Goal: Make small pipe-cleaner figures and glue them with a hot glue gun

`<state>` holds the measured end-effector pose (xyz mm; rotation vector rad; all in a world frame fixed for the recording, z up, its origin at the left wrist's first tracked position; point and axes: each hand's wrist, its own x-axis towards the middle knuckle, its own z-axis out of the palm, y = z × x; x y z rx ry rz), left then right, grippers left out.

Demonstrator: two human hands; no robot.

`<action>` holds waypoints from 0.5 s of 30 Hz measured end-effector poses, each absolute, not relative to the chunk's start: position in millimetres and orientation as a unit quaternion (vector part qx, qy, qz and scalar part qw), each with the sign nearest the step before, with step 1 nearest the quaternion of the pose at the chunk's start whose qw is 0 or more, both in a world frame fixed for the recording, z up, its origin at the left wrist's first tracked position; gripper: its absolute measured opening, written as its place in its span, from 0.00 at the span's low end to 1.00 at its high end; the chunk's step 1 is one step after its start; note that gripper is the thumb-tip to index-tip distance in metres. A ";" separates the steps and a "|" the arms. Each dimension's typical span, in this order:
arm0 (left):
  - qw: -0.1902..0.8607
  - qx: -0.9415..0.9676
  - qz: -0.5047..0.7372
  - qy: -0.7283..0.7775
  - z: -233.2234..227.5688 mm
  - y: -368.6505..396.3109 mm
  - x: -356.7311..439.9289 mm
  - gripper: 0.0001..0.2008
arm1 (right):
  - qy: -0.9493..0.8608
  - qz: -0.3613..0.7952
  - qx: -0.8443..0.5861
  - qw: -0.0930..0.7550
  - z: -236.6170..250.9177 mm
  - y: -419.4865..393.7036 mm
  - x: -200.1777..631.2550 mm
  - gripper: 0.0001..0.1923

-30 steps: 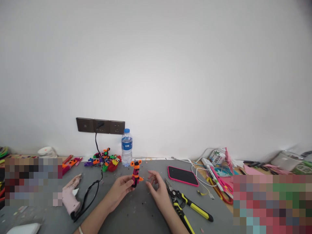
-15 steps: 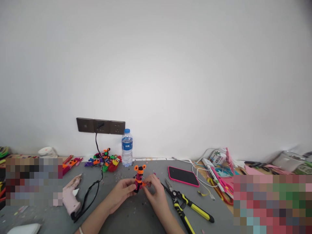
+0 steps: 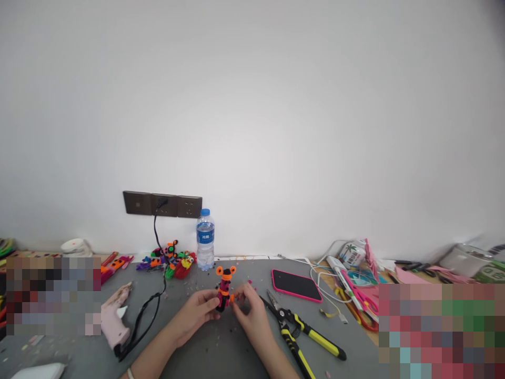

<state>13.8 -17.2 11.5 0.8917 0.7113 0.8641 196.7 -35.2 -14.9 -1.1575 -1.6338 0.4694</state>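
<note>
A small pipe-cleaner figure [image 3: 224,287], magenta and black with orange ears and arms, stands upright on the grey mat [image 3: 221,347]. My left hand [image 3: 197,311] grips its lower body from the left. My right hand [image 3: 249,310] pinches its orange arm from the right. Both hands rest low on the mat near the front middle.
Yellow-handled pliers [image 3: 303,337] lie just right of my right hand, a pink-cased phone [image 3: 295,285] beyond them. A water bottle [image 3: 205,239] and a heap of coloured figures [image 3: 169,259] stand at the wall. A pink glue gun [image 3: 114,318] with black cord lies left. Scissors and cables clutter the right.
My right hand has moved in from the right and taken hold of the figure's orange arm. The figure has turned upright between both hands.
</note>
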 end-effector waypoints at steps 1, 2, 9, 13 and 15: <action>0.757 0.408 0.393 0.326 11.3 -17.4 13.9 0.17 | -0.674 0.198 -0.487 0.519 -14.9 -34.7 197.4 0.07; 0.760 0.405 0.390 0.325 10.8 -17.4 13.9 0.17 | -0.667 0.201 -0.492 0.522 -14.7 -34.3 198.2 0.06; 0.762 0.392 0.391 0.336 7.2 -14.9 13.2 0.16 | -0.630 0.209 -0.512 0.545 -12.8 -34.0 201.5 0.02; 0.756 0.401 0.395 0.335 6.5 -13.8 13.0 0.16 | -0.624 0.223 -0.508 0.551 -14.8 -33.1 200.4 0.04; 0.754 0.405 0.396 0.333 4.8 -13.2 12.8 0.15 | -0.624 0.226 -0.504 0.553 -15.2 -32.7 200.3 0.05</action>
